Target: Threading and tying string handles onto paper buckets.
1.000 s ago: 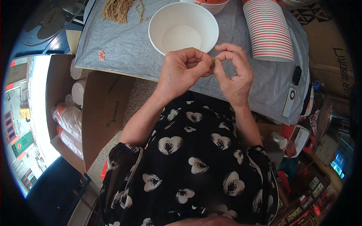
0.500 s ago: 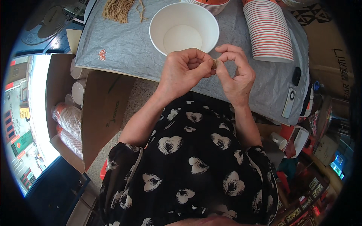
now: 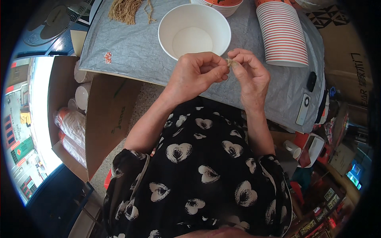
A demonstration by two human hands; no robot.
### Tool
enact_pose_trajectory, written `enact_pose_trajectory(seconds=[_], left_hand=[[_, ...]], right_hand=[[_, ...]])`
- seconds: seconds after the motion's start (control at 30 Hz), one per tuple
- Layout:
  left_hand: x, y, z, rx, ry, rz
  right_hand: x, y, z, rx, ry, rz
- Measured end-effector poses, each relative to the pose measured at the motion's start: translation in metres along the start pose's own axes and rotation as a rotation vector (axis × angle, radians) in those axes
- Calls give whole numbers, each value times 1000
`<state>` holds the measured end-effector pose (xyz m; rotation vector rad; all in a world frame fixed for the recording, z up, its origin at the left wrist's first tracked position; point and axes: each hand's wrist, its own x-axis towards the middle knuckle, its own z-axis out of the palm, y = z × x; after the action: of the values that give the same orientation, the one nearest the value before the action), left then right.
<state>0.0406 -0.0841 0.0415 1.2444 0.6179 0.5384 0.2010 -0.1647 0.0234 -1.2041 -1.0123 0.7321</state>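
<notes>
Both hands meet just over the near rim of a large white paper tub (image 3: 192,39). My left hand (image 3: 194,74) is closed, thumb and fingers pinched together. My right hand (image 3: 254,77) pinches as well, with a small tan scrap (image 3: 229,62) that looks like cord or thin strip between the two sets of fingertips. Its full shape is hidden by the fingers. The tub stands upright, with nothing in it. Beyond it, to the left, lies a bundle of tan cords (image 3: 125,11), one strand apart from the rest.
A long stack of paper cups (image 3: 283,35) lies at the right, beside orange-topped stacked bowls (image 3: 224,4). Small red-and-white bits (image 3: 108,58) sit at the left. A black fob (image 3: 312,81) and a slim pale device (image 3: 304,109) are near the right edge. An open carton (image 3: 109,123) holds wrapped cups.
My right hand has shifted slightly right and its fingers have drawn closer in, so the tan scrap shows more between the fingertips. My left hand stays nearly in place.
</notes>
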Motion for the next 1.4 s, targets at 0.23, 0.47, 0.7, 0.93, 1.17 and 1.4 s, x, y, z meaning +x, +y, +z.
enact_pose_trajectory(seconds=[0.23, 0.47, 0.7, 0.93, 1.17, 1.4], left_hand=[[3, -2, -6, -87, 0, 11], [3, -4, -1, 37, 10, 75], [2, -2, 8, 128, 99, 86], [3, 3, 14, 182, 89, 117], [10, 5, 14, 308, 136, 191], [14, 8, 16, 418, 127, 197]], right_hand=[[-7, -10, -1, 31, 49, 188], [-9, 0, 5, 79, 9, 250], [-13, 15, 7, 340, 103, 264], [-8, 9, 2, 920, -8, 457], [-7, 8, -8, 974, -100, 541], [5, 13, -26, 1166, -209, 420]])
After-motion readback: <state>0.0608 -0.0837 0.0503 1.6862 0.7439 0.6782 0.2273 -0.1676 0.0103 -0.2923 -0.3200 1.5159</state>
